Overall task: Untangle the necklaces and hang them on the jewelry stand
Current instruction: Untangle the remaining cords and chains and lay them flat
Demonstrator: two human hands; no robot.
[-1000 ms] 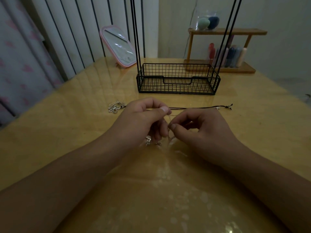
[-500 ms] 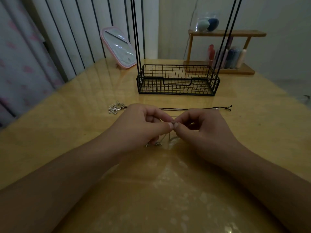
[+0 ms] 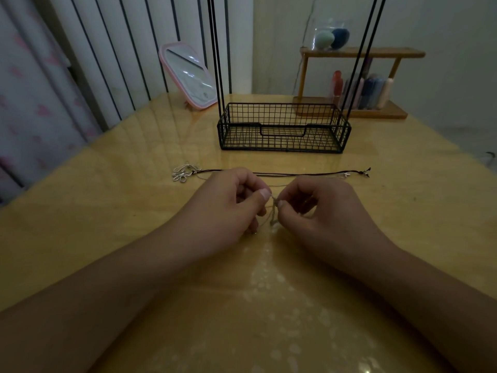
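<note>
Jewelry stand point(image 3: 283, 130) sits toward the far edge of the bench point(image 3: 107, 211), straight ahead of me. Dark cord necklace point(image 3: 295, 173) lies flat btwn, long axis left-right. My left hand point(image 3: 223, 208) & right hand point(image 3: 322, 214) both pinch the thin chain point(image 3: 273, 214) mid-bench, thumbs nearly touching, rest dangling down. Neither's nearer imo.

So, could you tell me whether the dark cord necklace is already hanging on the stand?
No, the dark cord necklace lies flat on the table.
</note>
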